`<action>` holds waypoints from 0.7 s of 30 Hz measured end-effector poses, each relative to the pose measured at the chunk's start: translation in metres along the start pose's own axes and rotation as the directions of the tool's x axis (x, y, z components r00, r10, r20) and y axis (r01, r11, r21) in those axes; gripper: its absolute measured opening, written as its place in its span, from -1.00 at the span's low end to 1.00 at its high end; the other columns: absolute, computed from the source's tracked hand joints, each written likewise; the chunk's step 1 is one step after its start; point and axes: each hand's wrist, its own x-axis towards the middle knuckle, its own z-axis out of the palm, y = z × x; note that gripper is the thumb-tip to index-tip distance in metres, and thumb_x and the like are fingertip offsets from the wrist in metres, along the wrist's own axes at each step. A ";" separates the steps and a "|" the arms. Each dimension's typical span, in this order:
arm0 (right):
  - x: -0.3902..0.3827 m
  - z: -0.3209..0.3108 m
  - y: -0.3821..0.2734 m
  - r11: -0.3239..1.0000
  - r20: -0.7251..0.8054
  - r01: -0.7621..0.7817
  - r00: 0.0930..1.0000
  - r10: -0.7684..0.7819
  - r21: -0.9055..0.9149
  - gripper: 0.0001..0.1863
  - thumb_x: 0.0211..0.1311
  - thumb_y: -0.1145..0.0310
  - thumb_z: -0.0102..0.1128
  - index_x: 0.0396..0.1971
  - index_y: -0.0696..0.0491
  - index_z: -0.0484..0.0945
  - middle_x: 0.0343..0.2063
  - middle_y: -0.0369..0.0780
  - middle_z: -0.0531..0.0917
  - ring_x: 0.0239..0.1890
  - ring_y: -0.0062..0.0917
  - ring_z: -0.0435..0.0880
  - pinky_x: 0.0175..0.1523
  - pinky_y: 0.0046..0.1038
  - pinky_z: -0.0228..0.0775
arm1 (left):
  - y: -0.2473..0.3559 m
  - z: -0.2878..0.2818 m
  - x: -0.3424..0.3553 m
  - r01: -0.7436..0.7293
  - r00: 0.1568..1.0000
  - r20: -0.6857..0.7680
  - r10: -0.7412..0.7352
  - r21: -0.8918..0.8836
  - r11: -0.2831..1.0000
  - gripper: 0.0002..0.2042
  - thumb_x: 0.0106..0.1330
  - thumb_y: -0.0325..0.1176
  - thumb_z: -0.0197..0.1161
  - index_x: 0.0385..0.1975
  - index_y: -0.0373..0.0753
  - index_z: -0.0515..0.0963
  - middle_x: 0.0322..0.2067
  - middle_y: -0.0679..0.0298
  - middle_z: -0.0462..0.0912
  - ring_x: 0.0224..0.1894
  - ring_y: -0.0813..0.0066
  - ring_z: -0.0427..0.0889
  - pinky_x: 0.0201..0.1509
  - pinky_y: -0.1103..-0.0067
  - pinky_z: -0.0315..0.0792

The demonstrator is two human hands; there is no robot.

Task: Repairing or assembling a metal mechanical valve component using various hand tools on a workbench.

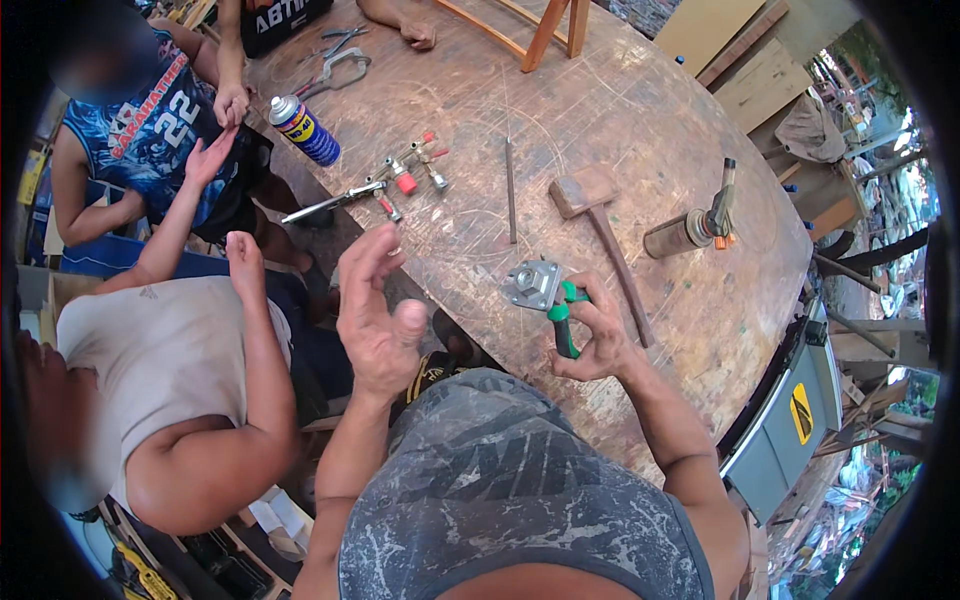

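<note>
My right hand (605,330) is closed on a tool with green-and-black handles (562,335); a square metal fitting (532,285) with a hexagonal centre sits at its head, above the wooden tabletop (700,310). My left hand (375,320) is raised near the table's edge, fingers apart and curled slightly, holding nothing. Beyond it lie a silver wrench (325,205) and some metal valve fittings (405,182) with red parts. A thin rod (510,190) and a wooden mallet (590,197) lie past my right hand; a blowtorch canister (672,236) lies to their right.
Two co-workers (170,390) (130,150) are close on the left, another person's arm (400,25) rests at the far edge. A spray can (305,130), a clamp (335,70) and a wooden frame (535,45) are farther back; a grey machine (780,420) stands at right.
</note>
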 end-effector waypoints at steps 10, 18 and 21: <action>-0.007 0.000 0.007 0.999 0.004 -0.001 1.000 0.001 0.036 -0.38 -0.32 0.24 0.52 -0.08 0.06 0.66 -0.01 -0.01 0.55 -0.06 -0.09 0.59 0.04 -0.13 0.49 | -0.006 -0.004 -0.008 0.025 0.999 0.041 -0.028 0.086 0.996 -0.36 0.46 0.01 0.33 0.32 -0.40 0.46 0.27 0.11 0.46 0.28 0.29 0.49 0.34 0.36 0.42; -0.012 0.004 0.011 0.946 0.050 -0.325 0.945 0.324 0.000 -0.30 -0.26 0.26 0.48 0.04 0.10 0.57 0.07 0.05 0.51 0.15 0.06 0.51 0.24 -0.05 0.40 | -0.030 -0.059 -0.006 0.149 0.979 0.051 -0.195 0.469 0.870 -0.51 0.38 -0.28 0.40 0.22 -0.41 0.51 0.19 0.06 0.55 0.23 0.25 0.54 0.32 0.41 0.43; -0.003 0.002 0.018 0.965 0.082 -0.231 0.967 0.241 -0.122 -0.30 -0.31 0.27 0.46 0.01 0.11 0.55 0.01 0.04 0.51 0.08 0.06 0.53 0.17 -0.07 0.43 | -0.067 -0.087 0.005 0.044 0.975 0.120 -0.187 0.719 0.693 -0.48 0.27 -0.31 0.47 0.19 -0.39 0.52 0.18 -0.02 0.57 0.24 0.06 0.53 0.35 0.32 0.41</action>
